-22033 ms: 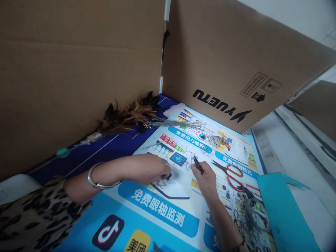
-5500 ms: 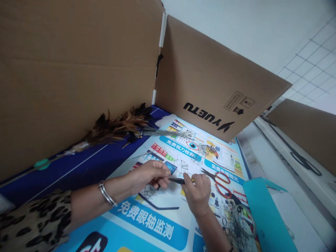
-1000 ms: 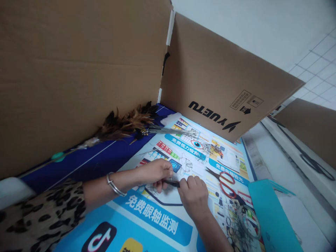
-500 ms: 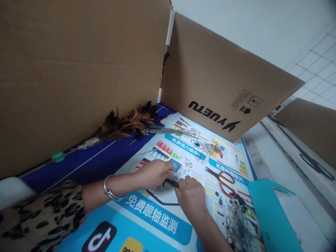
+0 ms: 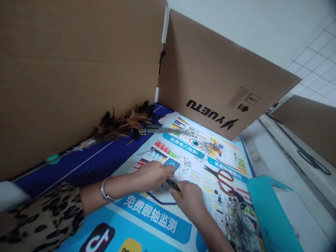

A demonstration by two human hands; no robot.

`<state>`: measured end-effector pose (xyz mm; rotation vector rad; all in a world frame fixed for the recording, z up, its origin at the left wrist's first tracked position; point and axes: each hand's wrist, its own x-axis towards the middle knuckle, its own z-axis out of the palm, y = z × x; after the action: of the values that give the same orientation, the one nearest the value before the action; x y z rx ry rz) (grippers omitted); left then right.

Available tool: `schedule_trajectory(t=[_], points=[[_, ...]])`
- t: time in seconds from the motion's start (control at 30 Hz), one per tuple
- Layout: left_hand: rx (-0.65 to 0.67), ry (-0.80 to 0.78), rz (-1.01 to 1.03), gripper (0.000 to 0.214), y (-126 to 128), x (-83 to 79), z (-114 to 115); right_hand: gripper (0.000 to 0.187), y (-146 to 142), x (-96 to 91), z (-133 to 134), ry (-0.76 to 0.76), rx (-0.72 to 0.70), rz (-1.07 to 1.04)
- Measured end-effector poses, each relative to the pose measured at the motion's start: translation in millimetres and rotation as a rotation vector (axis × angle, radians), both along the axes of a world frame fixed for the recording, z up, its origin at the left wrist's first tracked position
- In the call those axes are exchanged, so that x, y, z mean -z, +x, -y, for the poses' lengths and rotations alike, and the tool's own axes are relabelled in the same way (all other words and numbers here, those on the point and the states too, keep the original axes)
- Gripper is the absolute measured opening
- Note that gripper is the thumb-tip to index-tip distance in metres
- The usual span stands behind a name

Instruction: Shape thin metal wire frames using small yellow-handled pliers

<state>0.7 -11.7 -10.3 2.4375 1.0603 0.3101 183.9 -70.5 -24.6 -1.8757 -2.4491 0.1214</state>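
Observation:
My left hand point(image 5: 154, 174) is closed, pinching something thin and wiry against the printed poster point(image 5: 157, 224) on the table. My right hand point(image 5: 189, 201) is closed round a small pair of pliers point(image 5: 173, 185), whose dark jaws point left and meet the fingertips of the left hand. What the jaws grip is too small to make out. A silver bangle point(image 5: 105, 190) rings my left wrist, above a leopard-print sleeve point(image 5: 39, 224). Bent wire shapes point(image 5: 183, 163) lie just beyond the hands.
Red-handled scissors point(image 5: 223, 177) lie right of my hands. A pile of wire rings point(image 5: 240, 224) sits near a teal box point(image 5: 273, 213). A feather duster point(image 5: 118, 124) and a wire bundle point(image 5: 173, 131) rest by tall cardboard walls point(image 5: 210, 77).
Both hands have slid slightly nearer and lower on the poster. The pliers now tilt more steeply into the left fingertips. The view has shifted a little.

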Motion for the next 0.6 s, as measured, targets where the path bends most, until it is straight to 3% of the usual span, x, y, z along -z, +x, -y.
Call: schedule_trajectory(t=[0.4,0.6], points=[[0.073,0.049,-0.019,0.020,-0.1,-7.0,2.8,0.040,7.0,-3.3,-5.3,-0.277,0.021,-0.201],[0.053,0.043,-0.019,0.023,1.2,-5.4,4.0,0.039,7.1,-0.9,-5.1,-0.273,0.003,-0.180]])
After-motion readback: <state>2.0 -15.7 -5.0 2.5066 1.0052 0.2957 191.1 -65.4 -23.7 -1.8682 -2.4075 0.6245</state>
